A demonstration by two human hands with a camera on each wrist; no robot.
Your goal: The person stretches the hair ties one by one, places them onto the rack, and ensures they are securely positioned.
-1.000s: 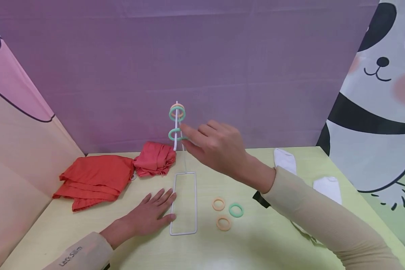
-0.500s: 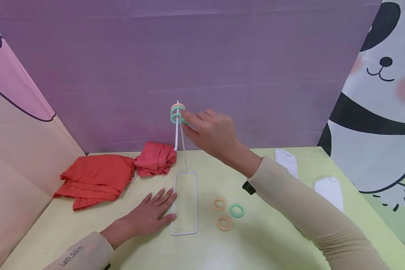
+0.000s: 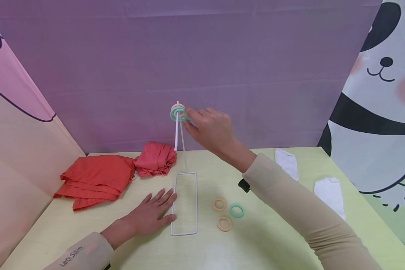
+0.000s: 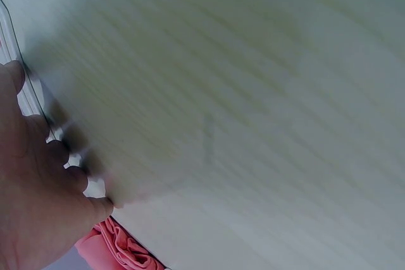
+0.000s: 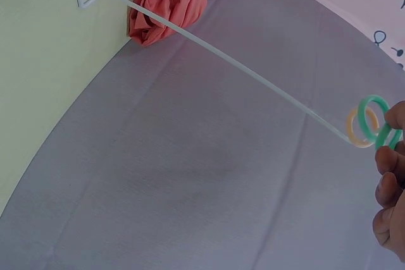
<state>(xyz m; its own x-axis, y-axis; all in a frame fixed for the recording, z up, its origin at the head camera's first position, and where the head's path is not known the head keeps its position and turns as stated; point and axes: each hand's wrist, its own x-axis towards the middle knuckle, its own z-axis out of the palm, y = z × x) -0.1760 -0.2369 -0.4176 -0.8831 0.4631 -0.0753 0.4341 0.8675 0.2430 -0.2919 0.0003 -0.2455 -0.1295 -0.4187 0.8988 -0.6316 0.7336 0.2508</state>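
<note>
A white wire stand (image 3: 196, 202) has a rectangular base on the table and a tall post with an arm at the top. On that arm hang an orange ring (image 5: 352, 132) and a green ring (image 5: 363, 118). My right hand (image 3: 210, 129) pinches a second green ring (image 5: 381, 138) between thumb and index finger, around the arm and close against the other rings. My left hand (image 3: 152, 213) lies flat with fingers spread, its fingertips on the left side of the base. Two orange rings (image 3: 224, 224) and a green ring (image 3: 237, 210) lie right of the base.
A folded red cloth (image 3: 98, 178) and a smaller red bundle (image 3: 156, 159) lie at the left and back of the table (image 3: 202, 251). Two white cloth pieces (image 3: 329, 193) lie on the right, partly behind my right forearm. A purple curtain (image 3: 202, 67) hangs behind.
My right hand has moved up and back along the stand's arm with the green ring, bringing it against the hanging rings. My left hand has stayed in place.
</note>
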